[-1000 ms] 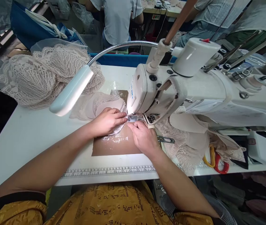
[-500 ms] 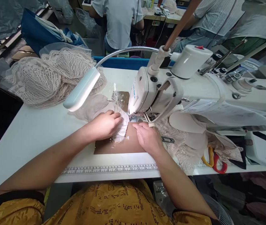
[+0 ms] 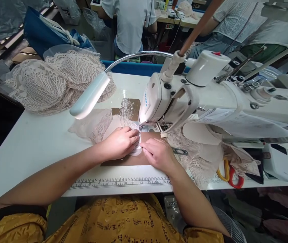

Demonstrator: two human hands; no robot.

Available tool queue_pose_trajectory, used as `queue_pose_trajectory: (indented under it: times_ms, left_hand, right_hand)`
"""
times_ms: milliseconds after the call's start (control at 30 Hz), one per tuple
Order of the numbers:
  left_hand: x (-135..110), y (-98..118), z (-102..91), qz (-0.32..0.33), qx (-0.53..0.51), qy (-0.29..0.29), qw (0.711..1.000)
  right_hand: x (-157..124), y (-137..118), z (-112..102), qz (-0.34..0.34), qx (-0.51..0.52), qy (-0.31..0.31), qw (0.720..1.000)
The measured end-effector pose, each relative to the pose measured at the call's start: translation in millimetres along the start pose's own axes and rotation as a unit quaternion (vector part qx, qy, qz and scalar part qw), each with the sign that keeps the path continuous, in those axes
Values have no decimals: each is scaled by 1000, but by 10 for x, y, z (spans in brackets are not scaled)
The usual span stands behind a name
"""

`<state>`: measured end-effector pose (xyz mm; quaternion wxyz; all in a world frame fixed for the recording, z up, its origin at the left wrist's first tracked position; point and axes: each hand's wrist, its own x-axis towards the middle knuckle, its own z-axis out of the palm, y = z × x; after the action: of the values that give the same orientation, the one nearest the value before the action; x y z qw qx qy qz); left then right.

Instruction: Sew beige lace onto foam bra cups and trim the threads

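Pale lace fabric (image 3: pixel 100 126) lies on the sewing bed, its right edge close to the needle area of the white sewing machine (image 3: pixel 152 101). My left hand (image 3: pixel 122 142) rests on the fabric just left of the needle, fingers together and bent over it. Thumb and forefinger of my right hand (image 3: pixel 159 153) pinch the fabric's near right edge. Part of the piece is hidden beneath my left hand. Under it is a brown plate (image 3: pixel 147 161), partly covered by both hands.
A lace pile (image 3: pixel 40 84) sits at the left below a lamp (image 3: pixel 90 96). More lace (image 3: pixel 197 155) and red- and yellow-handled scissors (image 3: pixel 235 177) lie right. A printed ruler (image 3: pixel 123 183) runs along the front edge. Seated co-workers (image 3: pixel 130 27) are beyond the table.
My left hand has shifted slightly right and nearer me, and the fabric has turned and spread out on the left. My right hand has moved nearer and left, onto the fabric edge.
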<state>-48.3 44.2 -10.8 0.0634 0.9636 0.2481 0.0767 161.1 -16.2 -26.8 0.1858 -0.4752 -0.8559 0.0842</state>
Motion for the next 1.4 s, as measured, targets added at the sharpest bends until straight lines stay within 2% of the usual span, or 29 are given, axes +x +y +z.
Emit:
queue_pose_trajectory:
  times_ms: [267,533,833,1133,1400]
  left_hand:
    - [-2,23,63,-12,-1,10,1000]
    - [30,-25,63,-11,0,28,1000]
    - [9,-27,18,-9,-7,5,1000]
    - [60,-175,59,-5,20,10,1000]
    - [43,-176,67,12,35,31,999]
  right_hand:
    - [-6,-25,28,-25,-45,-2,999]
    - [-11,-4,71,-7,-56,2,998]
    - [0,1,71,3,-72,10,997]
    - [45,-39,104,40,-127,-21,991]
    - [32,-33,75,36,-117,-29,992]
